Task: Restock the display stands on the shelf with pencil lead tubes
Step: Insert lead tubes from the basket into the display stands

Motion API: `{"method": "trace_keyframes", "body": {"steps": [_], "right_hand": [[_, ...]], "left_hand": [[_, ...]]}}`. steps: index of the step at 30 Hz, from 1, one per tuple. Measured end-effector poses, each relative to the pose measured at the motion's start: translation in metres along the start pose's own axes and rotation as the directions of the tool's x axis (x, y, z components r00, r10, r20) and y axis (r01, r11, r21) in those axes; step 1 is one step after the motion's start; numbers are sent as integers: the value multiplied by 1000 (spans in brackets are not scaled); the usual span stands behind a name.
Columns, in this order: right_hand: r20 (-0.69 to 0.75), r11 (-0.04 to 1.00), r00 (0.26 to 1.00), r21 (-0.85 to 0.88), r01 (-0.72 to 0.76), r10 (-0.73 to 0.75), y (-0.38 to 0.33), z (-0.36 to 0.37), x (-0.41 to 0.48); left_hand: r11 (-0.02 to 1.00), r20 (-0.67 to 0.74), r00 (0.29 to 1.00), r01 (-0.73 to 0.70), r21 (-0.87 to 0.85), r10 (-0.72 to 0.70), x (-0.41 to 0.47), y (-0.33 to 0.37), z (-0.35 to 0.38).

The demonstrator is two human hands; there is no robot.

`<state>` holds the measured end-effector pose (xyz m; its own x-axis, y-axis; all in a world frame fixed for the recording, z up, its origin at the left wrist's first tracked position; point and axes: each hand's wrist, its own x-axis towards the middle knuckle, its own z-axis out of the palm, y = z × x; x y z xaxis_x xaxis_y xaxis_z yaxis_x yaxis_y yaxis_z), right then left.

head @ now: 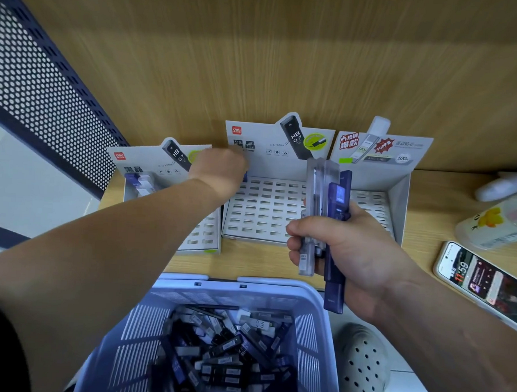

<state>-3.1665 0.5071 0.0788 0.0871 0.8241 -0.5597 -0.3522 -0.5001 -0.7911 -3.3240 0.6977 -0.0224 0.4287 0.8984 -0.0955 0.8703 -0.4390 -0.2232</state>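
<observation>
On the wooden shelf, three white cardboard display stands sit side by side against the far wall, each with a slotted floor and a printed back card. The left and middle cards read HB 0.7.

The pencil lead tubes are slim, flat sticks. Some are clear plastic and some dark blue, with small white labels. The right hand is clenched around a bundle of them, held over the near edge of the middle and right stands. At least two are clear and at least one is blue; a firmer count is not possible. Their long axis runs near to far, with the top ends pointing towards the back cards.

A few more tubes stand in the far left corner of the left stand. A pale blue basket at the near edge holds one heap of dark and clear tubes, too many to count, lying in all directions.

The left hand reaches to the far left corner of the middle stand with its back to the camera. Its fingers are hidden, so I cannot tell its grip; a bit of blue shows at its edge.

To the right lie one phone and one clear packet. One grey shoe shows below.
</observation>
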Motion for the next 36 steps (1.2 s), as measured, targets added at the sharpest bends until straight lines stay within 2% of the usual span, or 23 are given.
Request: {"method": "trace_keyframes", "body": {"steps": [2,4,7,9,11,13,19,24,26,27,29,30,31,32,33,36], "right_hand": [[1,1000,1000,3,2,-2,0,0,0],[7,1000,1000,7,2,-2,0,-1,1],[11,1000,1000,4,3,-3,-1,-2,0],[20,1000,1000,-7,4,-4,-2,-1,-1],[21,1000,1000,-11,1,0,-2,1,-2],[26,1000,1000,9,-14,14,-1,2,-2],[102,995,990,-27,-96,99,5,1,-1],[93,996,992,-44,-84,87,11,4,-1],[66,998,996,-22,-58,59,11,6,0],[43,999,998,10,-51,50,11,8,0],[1,995,999,90,-35,35,11,12,2],[-16,995,999,100,-26,28,11,14,4],[-28,995,999,96,-20,23,10,17,4],[-40,995,999,98,-15,19,10,19,6],[-50,994,999,113,-12,18,10,20,7],[-40,989,998,144,-35,41,8,27,8]], "left_hand": [[999,-15,999,-51,-11,51,-9,1,6],[994,-155,984,-98,-55,89,-23,4,16],[978,-258,951,-195,-78,170,-51,17,38],[938,-184,951,-284,-201,249,-65,30,53],[925,10,960,-267,-269,280,-76,38,58],[933,97,962,-221,-285,257,-82,44,60],[938,130,964,-185,-294,231,-108,54,55],[896,107,951,-230,-379,289,-137,52,55],[790,-53,973,-215,-574,226,-149,51,40],[682,-113,987,-163,-713,117,-154,51,26],[341,-84,990,-39,-939,-117,-162,55,-5],[157,-44,986,-19,-987,-159,-165,59,-22],[41,-42,986,-36,-999,-161,-168,63,-37],[-4,-75,987,-77,-997,-142,-171,65,-47],[8,-122,986,-121,-993,-116,-174,65,-52],[184,-231,967,-209,-960,-107,-178,57,-43]]}}
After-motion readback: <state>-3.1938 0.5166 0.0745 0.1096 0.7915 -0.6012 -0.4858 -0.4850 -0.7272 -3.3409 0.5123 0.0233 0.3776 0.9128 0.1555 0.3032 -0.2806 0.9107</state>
